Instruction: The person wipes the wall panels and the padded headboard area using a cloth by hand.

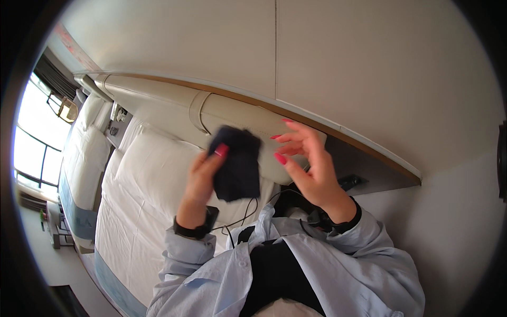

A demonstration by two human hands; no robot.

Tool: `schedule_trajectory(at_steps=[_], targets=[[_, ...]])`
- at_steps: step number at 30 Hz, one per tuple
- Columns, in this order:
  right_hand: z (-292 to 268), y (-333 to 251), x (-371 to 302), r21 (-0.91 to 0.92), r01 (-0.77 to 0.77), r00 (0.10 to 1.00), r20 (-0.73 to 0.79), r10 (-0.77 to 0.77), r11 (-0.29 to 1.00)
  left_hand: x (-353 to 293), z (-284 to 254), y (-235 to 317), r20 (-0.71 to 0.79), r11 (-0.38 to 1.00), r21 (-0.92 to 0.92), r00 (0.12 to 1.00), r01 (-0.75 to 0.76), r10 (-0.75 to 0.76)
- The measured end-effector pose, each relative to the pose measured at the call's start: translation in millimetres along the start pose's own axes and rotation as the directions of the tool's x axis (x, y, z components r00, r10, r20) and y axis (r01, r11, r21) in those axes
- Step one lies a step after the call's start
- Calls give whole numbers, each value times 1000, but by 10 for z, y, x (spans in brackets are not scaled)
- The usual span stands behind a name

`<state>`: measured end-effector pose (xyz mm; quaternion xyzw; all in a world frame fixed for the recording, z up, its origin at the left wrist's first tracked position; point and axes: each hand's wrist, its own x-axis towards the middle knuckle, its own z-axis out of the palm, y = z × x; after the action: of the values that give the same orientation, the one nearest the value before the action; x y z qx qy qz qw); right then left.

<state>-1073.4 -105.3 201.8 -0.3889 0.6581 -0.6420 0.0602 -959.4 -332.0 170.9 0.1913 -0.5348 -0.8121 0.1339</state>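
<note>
My left hand (198,182) grips a dark navy folded cloth (237,169), its thumb lying across the near face and its other fingers hidden behind. The cloth looks soft and roughly rectangular, and it is held up in front of my chest. To its right, my right hand (314,169) is raised with the fingers apart and slightly curled. Nothing is in that hand, and a gap separates its fingertips from the cloth. Each wrist wears a black band with a small device.
Left of me stands a bed with white sheets (132,222), a white pillow (158,164) and a cream padded headboard (169,105). A dark bedside surface (364,171) juts out at right below the pale wall panels (359,63). Black cables (245,216) hang near my body. Another bed (84,164) lies farther left.
</note>
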Motion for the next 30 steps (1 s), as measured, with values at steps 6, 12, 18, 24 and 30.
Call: schedule_trajectory(at_steps=[6, 12, 18, 24, 30], targets=[[-318, -4, -172, 127, 53, 951, -309, -11, 990, 457, -81, 577, 125, 400, 682, 636, -613, 761], [-530, 16, -292, 176, 146, 881, -471, -46, 973, 763, 484, -55, 543, -166, 777, 514, -607, 664], [-626, 51, -414, 151, 131, 827, -562, -24, 980, 534, 1109, -416, 567, -123, 735, 505, -667, 651], [-603, 107, -395, 174, 133, 831, -557, -14, 976, 440, 1403, -464, 738, -118, 470, 316, -875, 596], [-597, 182, -252, 213, 72, 821, -567, 63, 974, 412, 919, -174, 794, 599, 280, 532, -750, 294]])
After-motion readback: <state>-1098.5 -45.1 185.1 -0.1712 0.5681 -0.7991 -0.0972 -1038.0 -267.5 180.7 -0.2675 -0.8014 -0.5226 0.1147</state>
